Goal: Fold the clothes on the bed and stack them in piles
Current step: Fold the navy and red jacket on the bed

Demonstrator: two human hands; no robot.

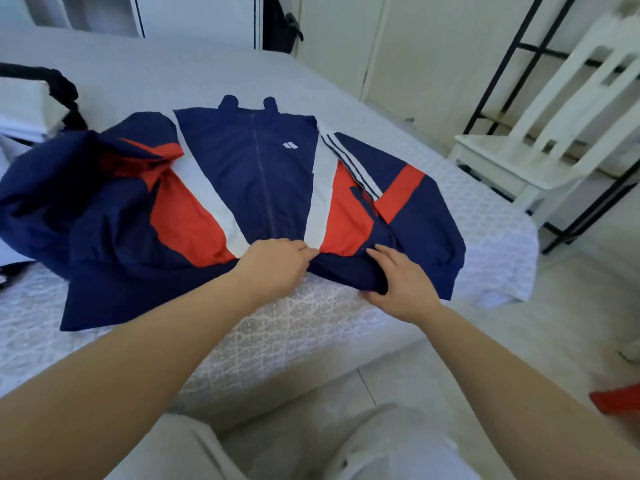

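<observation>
A navy, red and white zip jacket (256,168) lies face up on the bed (311,327), collar away from me. Its left sleeve is bunched in a heap at the left; its right sleeve lies spread to the right. My left hand (277,263) grips the hem at the jacket's middle, near the zip's bottom. My right hand (398,278) holds the hem a little to the right, thumb under the navy waistband and fingers lying on top.
A white wooden chair (540,133) stands right of the bed beside a black metal frame (512,60). Folded white cloth and a dark strap (65,95) lie at the bed's left. Something red (616,400) lies on the floor, lower right. White cupboards line the back wall.
</observation>
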